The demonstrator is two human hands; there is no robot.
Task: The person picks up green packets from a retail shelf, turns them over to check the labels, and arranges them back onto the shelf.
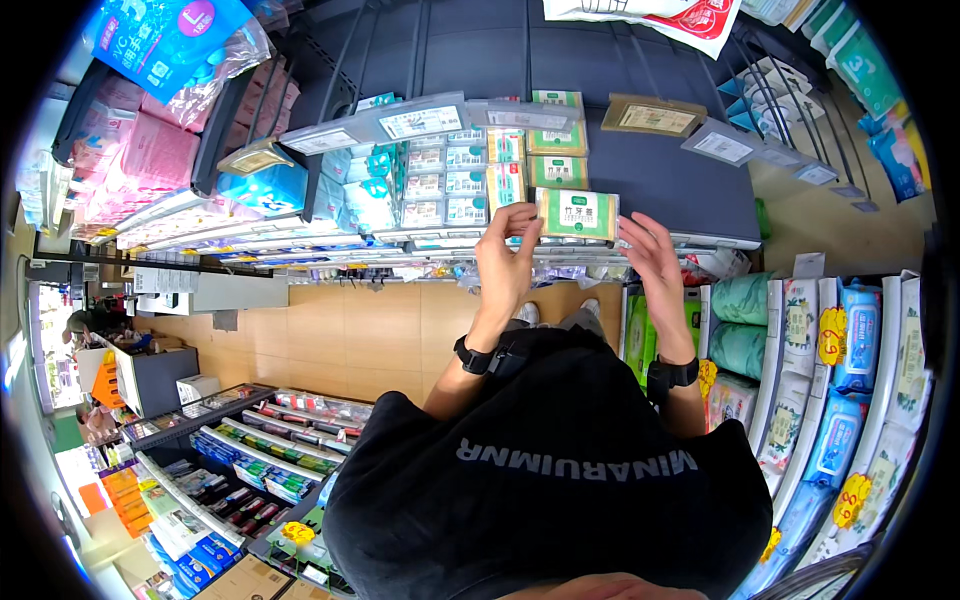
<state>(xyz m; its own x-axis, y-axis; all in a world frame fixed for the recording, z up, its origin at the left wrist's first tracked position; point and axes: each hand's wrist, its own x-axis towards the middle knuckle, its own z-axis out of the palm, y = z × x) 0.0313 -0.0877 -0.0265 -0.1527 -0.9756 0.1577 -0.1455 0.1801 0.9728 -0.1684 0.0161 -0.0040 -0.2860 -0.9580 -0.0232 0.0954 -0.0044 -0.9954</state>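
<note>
A flat green-and-white pack of bamboo toothpicks [577, 214] is at the front edge of the dark shelf, in front of similar packs. My left hand [508, 251] pinches its left edge between thumb and fingers. My right hand [654, 251] is at the pack's right edge with its fingers spread; whether the fingertips touch it is hard to tell. Behind it, more green packs [558, 172] lie in a column. To their left are narrower yellowish packs [506, 146] and rows of small white boxes [445, 180].
Clear price-tag holders [420, 124] hang on metal hooks above the shelf [667, 180]. Pink packages [161, 154] and a blue glove bag [180, 45] are at left. Wipes packs [836, 435] fill shelves at right. Tiled floor [367, 337] lies below; more shelving [262, 442] stands behind me.
</note>
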